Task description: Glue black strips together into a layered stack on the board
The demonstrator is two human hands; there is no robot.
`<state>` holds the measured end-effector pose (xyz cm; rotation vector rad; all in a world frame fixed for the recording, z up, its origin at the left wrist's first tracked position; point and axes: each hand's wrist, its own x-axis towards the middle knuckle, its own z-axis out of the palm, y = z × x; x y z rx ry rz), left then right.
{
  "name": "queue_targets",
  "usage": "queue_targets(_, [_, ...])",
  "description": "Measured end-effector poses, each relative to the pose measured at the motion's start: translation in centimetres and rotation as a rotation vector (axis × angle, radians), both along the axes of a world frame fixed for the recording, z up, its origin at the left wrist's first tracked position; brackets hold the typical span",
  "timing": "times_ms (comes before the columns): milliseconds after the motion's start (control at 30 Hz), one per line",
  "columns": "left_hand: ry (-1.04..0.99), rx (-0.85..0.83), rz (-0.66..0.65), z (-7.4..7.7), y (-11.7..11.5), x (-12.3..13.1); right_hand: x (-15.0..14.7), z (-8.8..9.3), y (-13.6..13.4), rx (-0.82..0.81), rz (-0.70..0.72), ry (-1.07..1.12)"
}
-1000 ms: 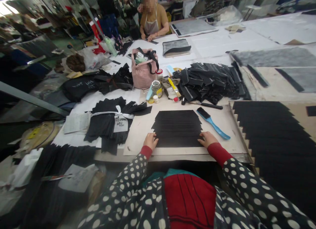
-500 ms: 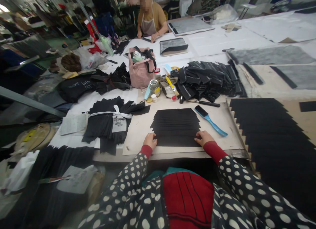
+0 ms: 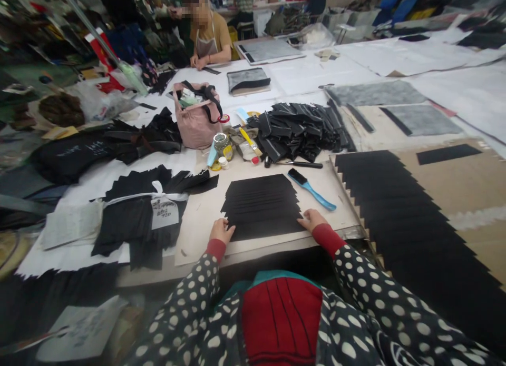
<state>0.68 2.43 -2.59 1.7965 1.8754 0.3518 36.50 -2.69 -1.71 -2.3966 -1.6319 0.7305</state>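
A fanned stack of black fabric strips (image 3: 261, 205) lies flat on the pale board in front of me, its side edges stepped where the strips overlap. My left hand (image 3: 221, 233) pinches the stack at its near left corner, thumb and fingers close together. At the near right corner my right hand (image 3: 315, 219) has its fingertips closed on the edge in the same way. A blue-handled brush (image 3: 316, 193) with black bristles rests just beyond my right hand.
Left lies a tied bundle of black pieces (image 3: 134, 213) with a tag. Beyond are a glass jar (image 3: 221, 144), a yellow brush (image 3: 249, 140), a pink bag (image 3: 196, 118) and a black heap (image 3: 300, 130). More overlapped strips (image 3: 399, 213) cover a board at right. A co-worker (image 3: 209, 39) works across the table.
My view has turned to the right, so the things on the table sit further left. Both hands stay at the near corners of the fabric strips. The co-worker's hands have come closer together.
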Motion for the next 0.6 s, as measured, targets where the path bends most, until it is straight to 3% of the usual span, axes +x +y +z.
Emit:
queue_targets(333, [0.084,-0.289,0.048,1.4,1.4,1.1,-2.0,1.5,1.7,-0.168,-0.052,0.049])
queue_targets(600, [0.106,-0.205,-0.066,2.5,1.0,1.6,-2.3,2.3,1.3,-0.152,-0.016,0.188])
